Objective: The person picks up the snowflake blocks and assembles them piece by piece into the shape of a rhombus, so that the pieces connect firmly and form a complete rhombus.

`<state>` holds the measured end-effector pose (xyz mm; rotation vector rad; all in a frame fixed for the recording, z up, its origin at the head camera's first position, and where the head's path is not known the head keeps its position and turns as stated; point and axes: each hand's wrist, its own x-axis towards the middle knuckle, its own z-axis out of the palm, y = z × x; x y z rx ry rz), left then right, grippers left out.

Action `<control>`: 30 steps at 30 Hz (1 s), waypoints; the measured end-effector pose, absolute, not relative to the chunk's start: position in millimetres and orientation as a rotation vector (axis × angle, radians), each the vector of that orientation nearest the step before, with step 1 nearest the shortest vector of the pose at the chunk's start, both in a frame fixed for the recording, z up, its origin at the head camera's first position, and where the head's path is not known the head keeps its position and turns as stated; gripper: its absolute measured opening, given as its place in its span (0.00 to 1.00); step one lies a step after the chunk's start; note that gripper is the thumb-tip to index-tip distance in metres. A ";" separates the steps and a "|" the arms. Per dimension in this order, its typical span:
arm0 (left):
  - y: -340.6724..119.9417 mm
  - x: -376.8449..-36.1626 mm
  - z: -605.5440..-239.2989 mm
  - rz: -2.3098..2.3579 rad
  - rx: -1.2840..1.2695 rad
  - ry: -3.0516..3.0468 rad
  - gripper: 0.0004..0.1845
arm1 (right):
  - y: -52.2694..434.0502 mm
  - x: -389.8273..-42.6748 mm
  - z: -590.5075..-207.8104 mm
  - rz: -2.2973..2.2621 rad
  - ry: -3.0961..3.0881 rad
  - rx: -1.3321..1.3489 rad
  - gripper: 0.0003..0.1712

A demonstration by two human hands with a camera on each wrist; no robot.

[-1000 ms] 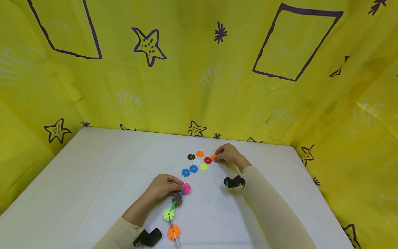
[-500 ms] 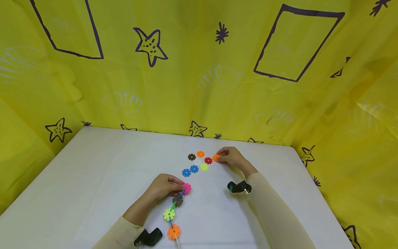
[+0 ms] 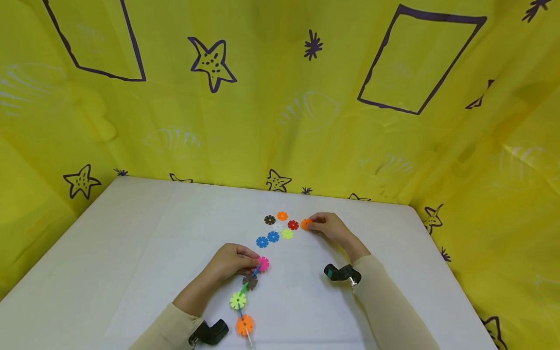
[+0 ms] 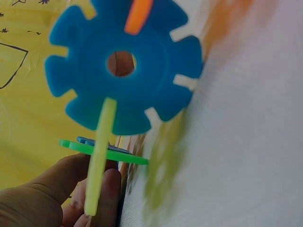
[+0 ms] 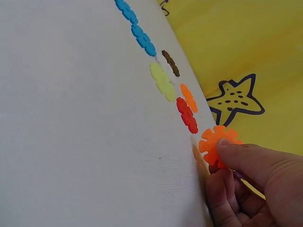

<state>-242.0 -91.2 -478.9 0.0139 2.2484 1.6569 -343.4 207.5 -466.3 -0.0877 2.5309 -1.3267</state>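
My left hand pinches the pink notched plastic disc at the far end of a linked chain. Blue, brown, green, yellow-green and orange discs follow it toward me, slotted edge to edge. A blue disc of that chain fills much of the left wrist view, with a green disc near the fingers. To the right, my right hand holds a loose orange disc between thumb and fingers, tilted up close over the table. The other fingers curl beneath it.
Loose discs lie flat just left of the right hand: a red disc, a yellow-green disc, a brown disc, two blue, one white, another orange. The white table meets a yellow curtain behind.
My right hand has drawn slightly right and toward me with the orange disc, away from the loose discs. The left hand and the chain stay almost still.
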 end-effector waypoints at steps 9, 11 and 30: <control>-90.6 -240.4 -477.2 1.639 -0.009 2.276 0.10 | 204.2 -323.8 -468.9 -1.420 2.520 -0.033 0.09; -90.8 -240.7 -477.6 1.630 -0.009 2.286 0.09 | 202.8 -318.7 -469.8 -1.442 2.518 -0.034 0.09; -90.7 -243.7 -480.8 1.608 -0.008 2.312 0.09 | 181.4 -280.3 -483.2 -1.603 2.591 -0.053 0.07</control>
